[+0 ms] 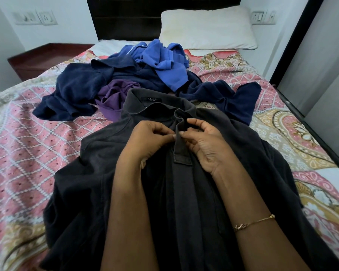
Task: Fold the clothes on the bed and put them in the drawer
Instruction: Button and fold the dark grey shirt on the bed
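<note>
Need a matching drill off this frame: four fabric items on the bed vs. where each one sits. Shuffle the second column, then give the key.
Column 1
1. dark grey polo shirt
2. bright blue garment
3. purple garment
4. white pillow

Column 2
A. at the head of the bed, against the headboard
B. spread flat nearest the camera, placket pinched by the left hand and right hand
C. top of the pile, far side
D. just left of the polo's collar, poking out from under navy cloth

Pairs: 1-B, 2-C, 3-D, 4-A
</note>
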